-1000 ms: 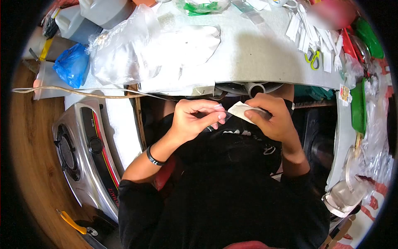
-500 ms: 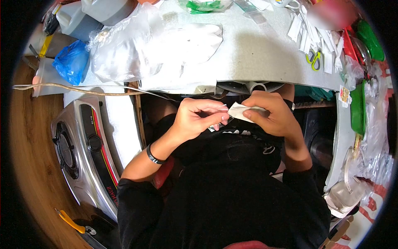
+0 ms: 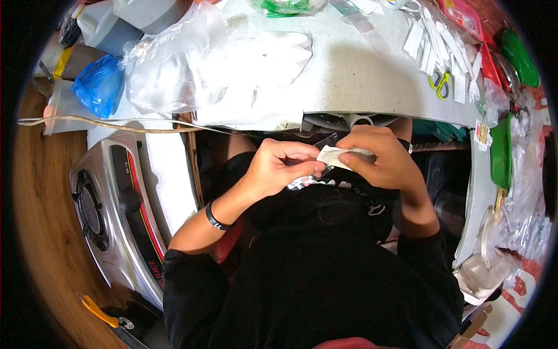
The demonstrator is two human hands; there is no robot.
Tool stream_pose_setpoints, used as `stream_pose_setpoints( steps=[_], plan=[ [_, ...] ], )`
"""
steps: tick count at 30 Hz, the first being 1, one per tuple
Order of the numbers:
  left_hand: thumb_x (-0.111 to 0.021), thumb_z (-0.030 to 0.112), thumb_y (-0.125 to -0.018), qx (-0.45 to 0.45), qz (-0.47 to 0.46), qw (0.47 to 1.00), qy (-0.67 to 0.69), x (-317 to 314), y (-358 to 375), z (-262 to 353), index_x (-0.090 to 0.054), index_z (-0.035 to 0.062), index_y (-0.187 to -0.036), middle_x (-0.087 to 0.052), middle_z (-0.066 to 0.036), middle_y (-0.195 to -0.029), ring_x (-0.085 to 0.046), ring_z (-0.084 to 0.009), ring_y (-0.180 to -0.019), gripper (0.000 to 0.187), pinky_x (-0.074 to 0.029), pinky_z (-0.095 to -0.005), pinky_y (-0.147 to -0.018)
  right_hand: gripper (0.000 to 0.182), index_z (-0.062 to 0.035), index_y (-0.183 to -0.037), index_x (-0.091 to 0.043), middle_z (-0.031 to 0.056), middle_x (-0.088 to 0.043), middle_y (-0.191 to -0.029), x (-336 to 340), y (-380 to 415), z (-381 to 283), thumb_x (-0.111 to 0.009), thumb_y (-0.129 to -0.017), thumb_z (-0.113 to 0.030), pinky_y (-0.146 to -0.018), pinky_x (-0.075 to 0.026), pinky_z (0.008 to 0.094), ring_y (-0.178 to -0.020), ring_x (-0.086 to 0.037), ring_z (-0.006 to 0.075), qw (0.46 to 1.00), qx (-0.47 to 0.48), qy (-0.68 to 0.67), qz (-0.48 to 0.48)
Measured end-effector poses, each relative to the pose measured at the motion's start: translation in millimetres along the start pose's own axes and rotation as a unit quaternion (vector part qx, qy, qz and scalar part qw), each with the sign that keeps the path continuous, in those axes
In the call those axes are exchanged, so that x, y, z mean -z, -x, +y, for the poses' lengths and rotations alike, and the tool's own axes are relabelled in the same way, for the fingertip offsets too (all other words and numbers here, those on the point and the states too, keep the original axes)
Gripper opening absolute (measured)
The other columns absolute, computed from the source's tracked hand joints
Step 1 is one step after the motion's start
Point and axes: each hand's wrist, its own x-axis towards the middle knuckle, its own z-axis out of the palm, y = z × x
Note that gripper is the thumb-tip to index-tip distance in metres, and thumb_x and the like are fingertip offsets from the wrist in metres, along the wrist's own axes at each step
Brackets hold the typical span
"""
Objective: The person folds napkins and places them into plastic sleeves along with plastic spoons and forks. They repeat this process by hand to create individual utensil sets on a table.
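Observation:
Over my lap, just in front of the table edge, both my hands come together. My right hand [image 3: 381,158] is closed on a small white folded piece [image 3: 330,155] that looks like paper or cloth, its free end pointing left. My left hand [image 3: 278,168] pinches a small clear plastic packet [image 3: 328,142], part of which shows between the two hands. The left fingertips touch or nearly touch the white piece's left end. Fingers hide most of the packet, so its contents cannot be made out.
On the table [image 3: 354,87] lie a clear plastic bag [image 3: 174,75], white strips [image 3: 429,41] and green-handled scissors [image 3: 444,87]. A gas stove [image 3: 128,224] stands at left, a blue bag [image 3: 99,86] above it. A green tray [image 3: 501,154] is at right.
My left fingertips have moved slightly right, up to the white piece. More of the clear plastic now shows above the hands. My right hand has hardly moved.

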Motion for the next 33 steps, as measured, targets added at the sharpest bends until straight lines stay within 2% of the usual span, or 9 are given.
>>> stream_pose_setpoints(
  steps=[2,11,14,17,20,23,26,29,33],
  plan=[
    [-0.071,0.003,-0.087,-0.025,0.011,1.000,-0.015,-0.4,-0.5,-4.7,-0.071,-0.0048,-0.102,-0.073,-0.009,-0.083,-0.065,-0.0076,-0.067,0.017,-0.052,-0.0204,-0.060,0.012,0.0020,-0.090,-0.067,0.0135,-0.065,-0.077,2.7,-1.9,-2.0,-0.068,-0.082,-0.008,-0.063,-0.045,0.0352,-0.068,-0.061,0.0255,1.000,-0.003,0.007,-0.027],
    [-0.071,0.005,-0.087,0.012,-0.004,1.000,-0.021,-0.8,-2.2,0.1,-0.072,-0.0043,-0.100,-0.071,-0.007,-0.079,-0.062,-0.0057,-0.061,0.015,-0.049,-0.0191,-0.055,0.010,-0.0011,-0.086,-0.069,0.0117,-0.065,-0.073,-0.3,-9.2,-5.5,-0.070,-0.082,-0.010,-0.061,-0.044,0.0351,-0.066,-0.062,0.0264,0.997,-0.051,-0.005,-0.063],
    [-0.071,0.005,-0.088,0.014,-0.006,1.000,-0.009,-1.1,-2.6,1.3,-0.072,-0.0042,-0.100,-0.071,-0.007,-0.078,-0.062,-0.0059,-0.061,0.016,-0.049,-0.0194,-0.054,0.010,-0.0022,-0.085,-0.069,0.0114,-0.065,-0.071,-0.3,-11.8,-2.6,-0.070,-0.083,-0.012,-0.059,-0.044,0.0359,-0.065,-0.062,0.0272,0.996,-0.031,-0.001,-0.082],
    [-0.071,0.005,-0.088,0.021,-0.010,0.999,-0.023,-1.7,-1.9,5.0,-0.072,-0.0040,-0.100,-0.071,-0.007,-0.078,-0.062,-0.0059,-0.061,0.016,-0.048,-0.0196,-0.053,0.015,-0.0031,-0.085,-0.068,0.0159,-0.061,-0.066,1.6,-17.7,0.6,-0.066,-0.085,-0.018,-0.058,-0.046,0.0375,-0.061,-0.061,0.0315,0.990,-0.027,0.007,-0.141],
    [-0.072,0.005,-0.087,0.028,-0.014,0.999,-0.044,-1.5,-2.0,6.4,-0.073,-0.0038,-0.099,-0.071,-0.007,-0.078,-0.062,-0.0057,-0.061,0.014,-0.048,-0.0198,-0.053,0.012,-0.0032,-0.086,-0.069,0.0114,-0.064,-0.070,2.8,-23.1,0.6,-0.071,-0.081,-0.014,-0.059,-0.045,0.0360,-0.061,-0.062,0.0278,0.983,-0.003,0.056,-0.177],
    [-0.072,0.001,-0.085,0.003,-0.009,0.998,-0.067,-0.1,-2.7,1.9,-0.072,-0.0032,-0.097,-0.071,-0.008,-0.075,-0.063,-0.0078,-0.058,0.013,-0.047,-0.0200,-0.050,0.017,-0.0031,-0.092,-0.069,0.0116,-0.065,-0.072,10.8,-28.9,-1.3,-0.072,-0.079,-0.013,-0.061,-0.047,0.0347,-0.062,-0.063,0.0276,0.985,0.015,0.037,-0.170],
    [-0.072,0.002,-0.085,0.018,-0.003,0.998,-0.066,2.4,-3.3,4.6,-0.073,-0.0028,-0.096,-0.071,-0.008,-0.075,-0.064,-0.0079,-0.058,0.012,-0.047,-0.0199,-0.050,0.027,-0.0034,-0.102,-0.068,0.0111,-0.067,-0.073,29.9,-33.9,-9.2,-0.072,-0.077,-0.013,-0.063,-0.049,0.0341,-0.065,-0.065,0.0275,0.975,-0.089,0.015,-0.204],
    [-0.073,0.008,-0.086,0.029,0.002,0.998,-0.055,0.7,-4.3,-1.1,-0.074,-0.0023,-0.095,-0.070,-0.005,-0.074,-0.061,-0.0055,-0.062,0.013,-0.047,-0.0194,-0.054,0.029,-0.0059,-0.104,-0.065,0.0102,-0.068,-0.073,20.6,-40.8,-7.0,-0.070,-0.077,-0.016,-0.061,-0.048,0.0378,-0.065,-0.065,0.0300,0.977,-0.041,-0.008,-0.211],
    [-0.073,0.009,-0.087,0.036,-0.003,0.999,-0.037,0.2,-4.3,3.0,-0.073,-0.0024,-0.097,-0.071,-0.005,-0.077,-0.063,-0.0068,-0.063,0.015,-0.050,-0.0211,-0.057,0.034,-0.0044,-0.107,-0.065,0.0094,-0.067,-0.074,17.7,-49.5,-9.4,-0.073,-0.075,-0.013,-0.063,-0.049,0.0341,-0.065,-0.066,0.0256,0.982,-0.002,0.034,-0.185]
  ],
)
